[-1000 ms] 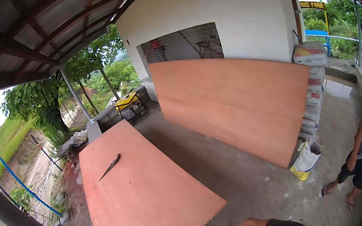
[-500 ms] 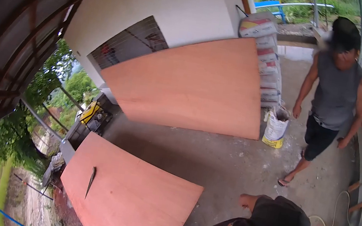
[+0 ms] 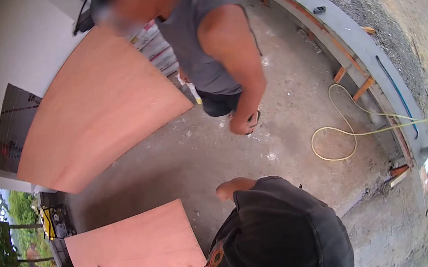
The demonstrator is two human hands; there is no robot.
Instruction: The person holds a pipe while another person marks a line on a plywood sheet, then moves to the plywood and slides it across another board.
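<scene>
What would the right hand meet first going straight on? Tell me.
Probably the bare floor, then the leaning plywood; the right hand points that way, but depth is unclear.

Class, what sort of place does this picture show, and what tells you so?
Probably a building site: bare concrete floor, a plywood sheet leaning on the white wall, and a yellow cord looped on the ground.

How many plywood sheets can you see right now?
2. The leaning plywood sheet rests against the white wall, left; the flat plywood sheet lies at the bottom edge, partly cropped. More may be stacked behind.
</scene>
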